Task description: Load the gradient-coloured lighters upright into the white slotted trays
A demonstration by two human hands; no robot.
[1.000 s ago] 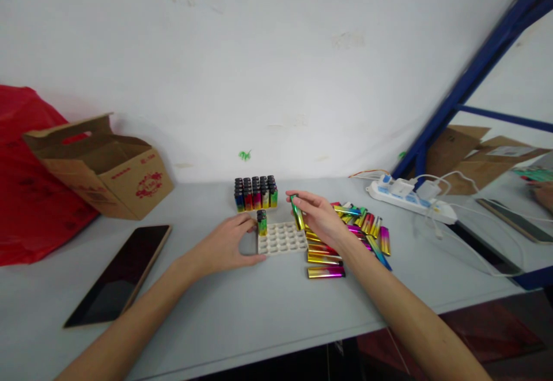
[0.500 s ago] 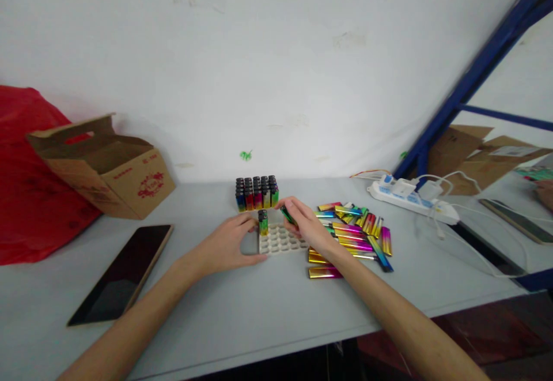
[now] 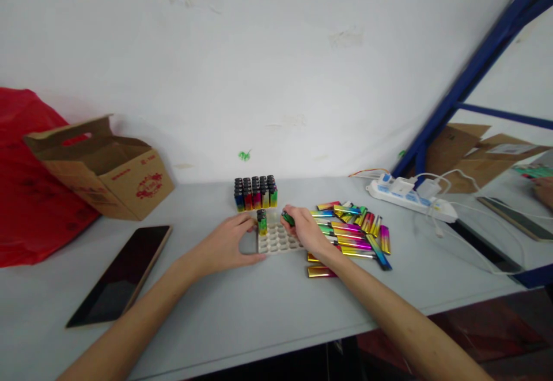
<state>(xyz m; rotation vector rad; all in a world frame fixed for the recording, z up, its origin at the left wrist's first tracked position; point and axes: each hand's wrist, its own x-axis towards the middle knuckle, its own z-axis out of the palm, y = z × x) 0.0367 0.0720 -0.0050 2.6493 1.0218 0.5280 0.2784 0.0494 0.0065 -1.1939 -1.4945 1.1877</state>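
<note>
My left hand is curved around the left end of a white tray with rows of holes, its thumb at the front corner and its fingers by the back part. A couple of green-and-yellow lighters with black tops stand upright in the tray's left column. Over the tray's back right part, my right hand is closed on a green lighter, tilted, its dark top pointing left. Many shiny multicoloured lighters lie loose to the right of the tray, partly behind my right hand and forearm.
A block of upright lighters stands behind the tray near the wall. On the left are a tablet, an open cardboard box and a red bag. A power strip with cables lies right, near a blue metal frame.
My right hand has moved slightly down with the green lighter, closer to the tray. My left hand stays at the tray's left end.
</note>
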